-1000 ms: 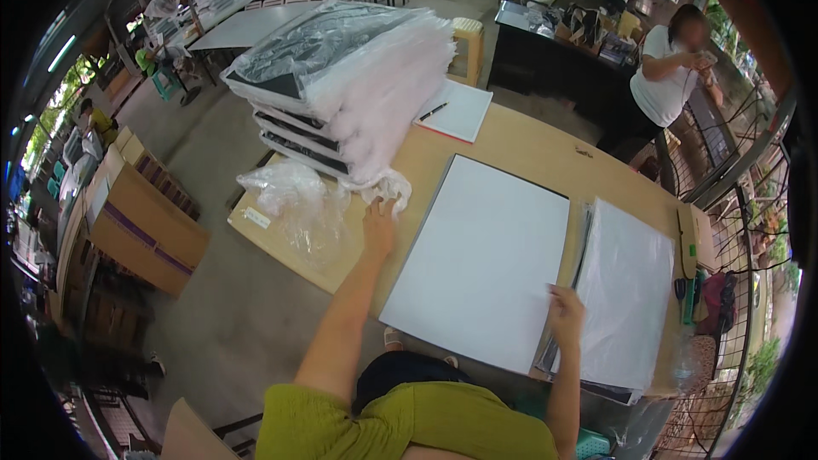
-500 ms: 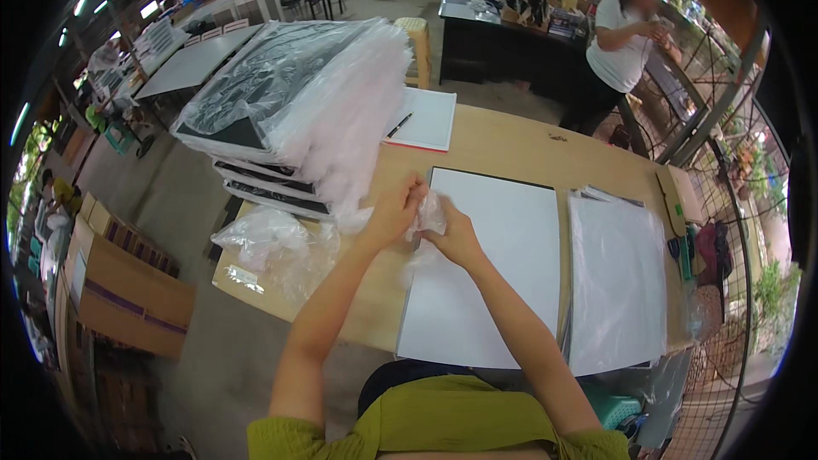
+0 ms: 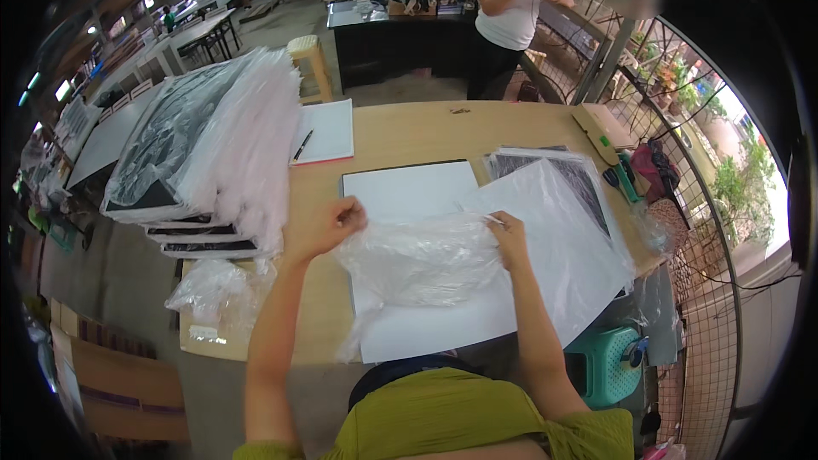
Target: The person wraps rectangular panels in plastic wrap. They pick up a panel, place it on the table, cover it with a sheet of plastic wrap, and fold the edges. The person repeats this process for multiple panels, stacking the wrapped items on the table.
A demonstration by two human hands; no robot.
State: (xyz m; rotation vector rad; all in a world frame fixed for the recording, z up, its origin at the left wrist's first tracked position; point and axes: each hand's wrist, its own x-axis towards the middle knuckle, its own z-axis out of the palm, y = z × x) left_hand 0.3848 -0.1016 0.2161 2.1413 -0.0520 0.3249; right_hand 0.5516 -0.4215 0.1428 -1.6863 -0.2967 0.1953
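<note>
A clear plastic sheet (image 3: pixel 426 266) stretches, crumpled, between my hands above a white board (image 3: pixel 417 183) with a dark edge. My left hand (image 3: pixel 328 226) is closed at the sheet's left end, with fingers curled in a pinch. On the other side, my right hand (image 3: pixel 509 240) grips the plastic between thumb and fingers. Smooth film (image 3: pixel 554 238) spreads beyond my right hand, across the board's right part and over a dark, plastic-covered panel (image 3: pixel 571 183). Whether this film and the crumpled sheet are one piece, I cannot tell.
Plastic-wrapped dark panels (image 3: pixel 183 132) form a tall stack on the left, with loose plastic (image 3: pixel 213 290) in front. A pen (image 3: pixel 302 145) lies on a white pad (image 3: pixel 331 123). Scissors (image 3: pixel 611 177) rest at the right edge, above a green stool (image 3: pixel 609 375). A person (image 3: pixel 509 8) stands beyond the table.
The plastic bunched between my hands is now spread wide over the board. My hands have moved apart, the right one going rightward. The head view has turned to the right.
</note>
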